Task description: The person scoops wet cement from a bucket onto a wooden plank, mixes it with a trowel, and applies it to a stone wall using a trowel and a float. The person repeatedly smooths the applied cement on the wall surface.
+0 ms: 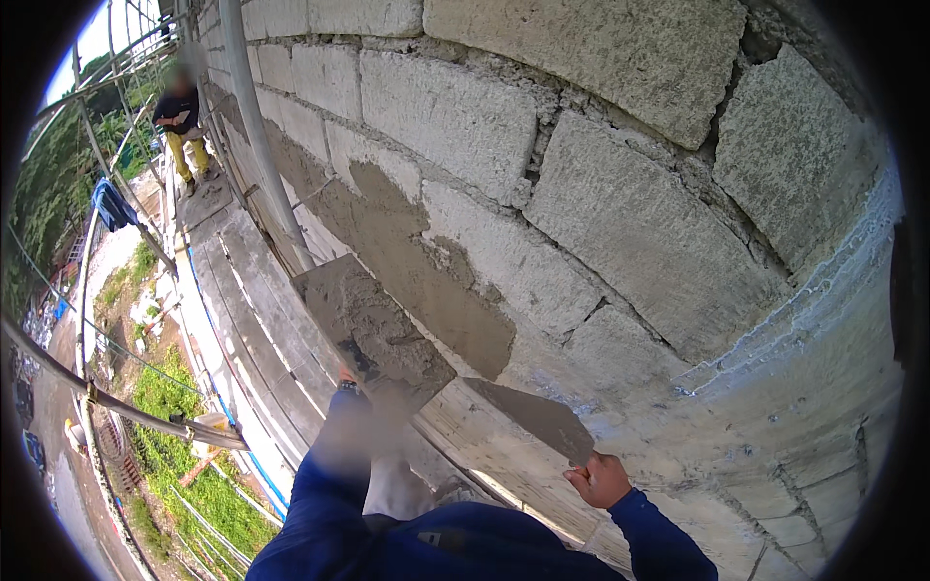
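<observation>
My left hand (347,376) holds a square mortar board (325,300) from below, low in front of the block wall, with a lumpy heap of wet grey mortar (392,339) on it. My right hand (599,479) grips a flat steel trowel (528,416), its grey-smeared blade angled up and left toward the board's right corner. Behind the board, a band of fresh grey mortar (455,320) coats part of the wall (436,126). Most of my left hand is hidden under the board.
Scaffold planks (242,290) run along the wall, with a vertical pole (254,116) close to it. A co-worker (179,126) stands farther along the planks. Curved scaffold rails (145,412) edge the drop on the left, above grass and a road. Blue cloth (114,205) hangs on the railing.
</observation>
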{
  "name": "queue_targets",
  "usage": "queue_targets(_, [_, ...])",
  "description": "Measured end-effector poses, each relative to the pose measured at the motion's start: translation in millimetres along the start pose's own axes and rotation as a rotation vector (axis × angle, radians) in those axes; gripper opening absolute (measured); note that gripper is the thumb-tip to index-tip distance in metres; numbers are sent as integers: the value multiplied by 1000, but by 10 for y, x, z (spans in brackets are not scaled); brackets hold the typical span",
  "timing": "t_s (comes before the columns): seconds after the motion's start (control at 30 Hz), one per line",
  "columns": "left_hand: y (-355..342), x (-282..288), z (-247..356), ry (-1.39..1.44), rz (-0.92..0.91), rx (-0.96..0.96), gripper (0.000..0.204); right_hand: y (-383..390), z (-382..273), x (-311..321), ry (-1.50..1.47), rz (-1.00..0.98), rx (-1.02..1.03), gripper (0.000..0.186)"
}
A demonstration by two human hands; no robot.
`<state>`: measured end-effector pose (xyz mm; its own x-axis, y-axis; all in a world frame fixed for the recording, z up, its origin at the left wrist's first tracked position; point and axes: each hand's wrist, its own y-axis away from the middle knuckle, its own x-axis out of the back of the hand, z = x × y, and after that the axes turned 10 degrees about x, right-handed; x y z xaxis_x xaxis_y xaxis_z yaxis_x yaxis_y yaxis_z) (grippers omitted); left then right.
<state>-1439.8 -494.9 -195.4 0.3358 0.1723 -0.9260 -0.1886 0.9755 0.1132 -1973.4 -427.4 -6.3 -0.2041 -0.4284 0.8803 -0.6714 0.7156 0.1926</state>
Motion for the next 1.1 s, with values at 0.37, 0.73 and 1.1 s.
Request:
queue_targets(0.37, [601,175,-1031,66,157,354,54,-1467,-1262,-29,-624,-170,212,27])
queue_targets(0.73, [451,-11,-676,-53,66,527,53,-800,-1262,248,262,-306,220,28])
queue_targets(1.1, [480,965,-302,20,111,679,52,-2560,-693,-376,-285,472,-107,35])
